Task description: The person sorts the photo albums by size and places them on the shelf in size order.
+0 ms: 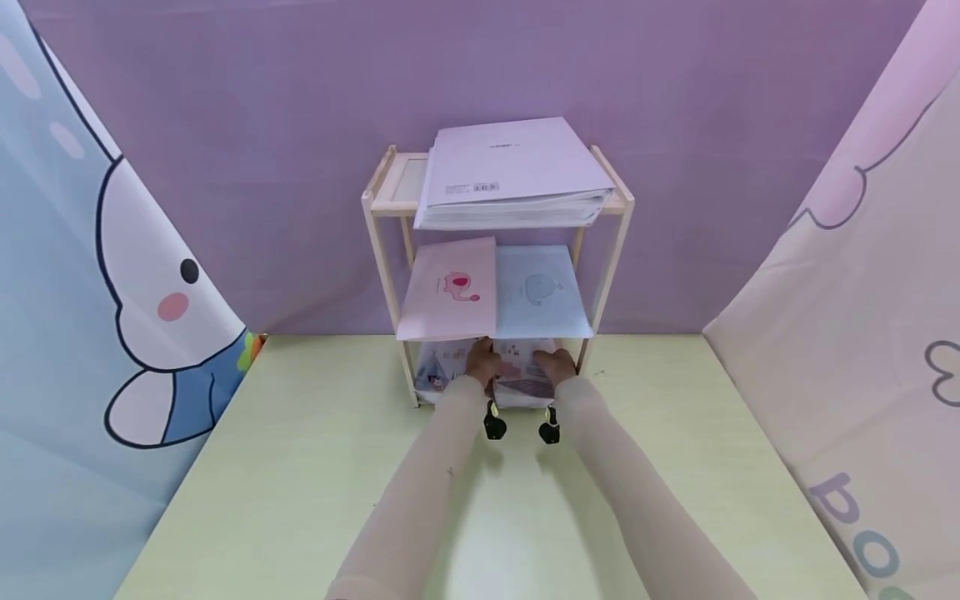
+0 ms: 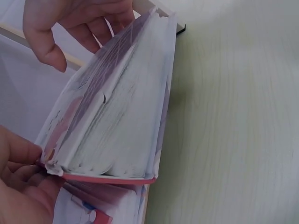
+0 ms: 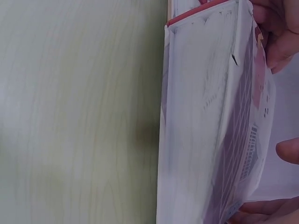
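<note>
On the bottom shelf, the left hand pinches the red-spined edge of a thick picture book, thumb on its cover. The right hand is at the book's opposite edge. Its fingers touch that edge, partly hidden behind the book, while its thumb stands off the cover. The book is tilted in both wrist views, its page block facing outward. A second book with a printed cover lies beside it on the left of the same shelf.
A wooden three-tier rack stands against the purple backdrop. Large white-covered books lie on its top. A pink book and a blue book lie on the middle shelf, jutting over the hands. The tabletop is pale green.
</note>
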The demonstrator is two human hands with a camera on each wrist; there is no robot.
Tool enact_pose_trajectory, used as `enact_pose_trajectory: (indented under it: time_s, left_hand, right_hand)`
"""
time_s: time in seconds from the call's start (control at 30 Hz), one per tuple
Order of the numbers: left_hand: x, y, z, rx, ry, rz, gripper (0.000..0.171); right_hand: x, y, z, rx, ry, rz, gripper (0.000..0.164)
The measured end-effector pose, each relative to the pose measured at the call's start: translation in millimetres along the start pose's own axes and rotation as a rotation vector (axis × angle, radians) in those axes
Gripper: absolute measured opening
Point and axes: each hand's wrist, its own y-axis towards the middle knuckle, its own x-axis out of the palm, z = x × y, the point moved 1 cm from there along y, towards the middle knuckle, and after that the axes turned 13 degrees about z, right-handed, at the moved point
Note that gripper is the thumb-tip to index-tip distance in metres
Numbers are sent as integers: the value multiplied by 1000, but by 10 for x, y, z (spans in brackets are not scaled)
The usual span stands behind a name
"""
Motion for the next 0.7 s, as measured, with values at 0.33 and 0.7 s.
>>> enact_pose_trajectory:
  time_s: [0.33, 0.7]
  left_hand:
    - [-79, 26, -12, 72, 80, 46, 25]
    - [-178, -84, 54, 143, 201, 58, 15]
  right_hand:
    - [7, -45, -35, -130, -36, 37, 60]
    - [-70, -186, -41, -214, -123, -5, 67]
